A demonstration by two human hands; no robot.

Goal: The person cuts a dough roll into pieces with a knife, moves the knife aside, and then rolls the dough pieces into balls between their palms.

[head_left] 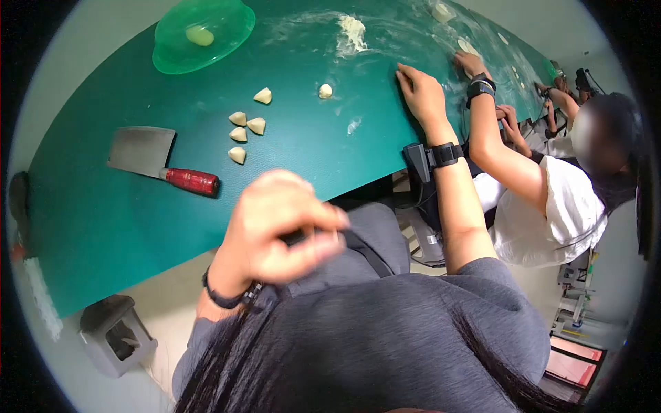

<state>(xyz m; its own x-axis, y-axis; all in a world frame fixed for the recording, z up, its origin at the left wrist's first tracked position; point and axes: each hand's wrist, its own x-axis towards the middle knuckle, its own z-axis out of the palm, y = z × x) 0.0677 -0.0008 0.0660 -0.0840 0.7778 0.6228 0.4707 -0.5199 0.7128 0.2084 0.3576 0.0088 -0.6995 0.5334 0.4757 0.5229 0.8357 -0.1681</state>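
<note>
My left hand (279, 224), smeared by motion, is raised in front of my body near the table's edge. Its fingers are curved, thumb and forefinger are apart, and nothing shows between them. My right hand (421, 93) rests on the green table (296, 144) with fingers stretched out, holding nothing. Between the hands, farther back, sits a small round dough piece (325, 91). Several cut dough pieces (237, 135) lie in a loose group beyond my left hand, one piece (263, 96) a little apart. Left of them lies a cleaver (143, 150) with a red handle.
At the back left is a translucent green bowl (204, 58) with a dough lump (200, 36) showing through it. Flour (352, 34) is heaped at the back middle. To the right, a co-worker's hand (472, 64) is by a flat dough round (467, 47). A grey stool (118, 334) stands lower left.
</note>
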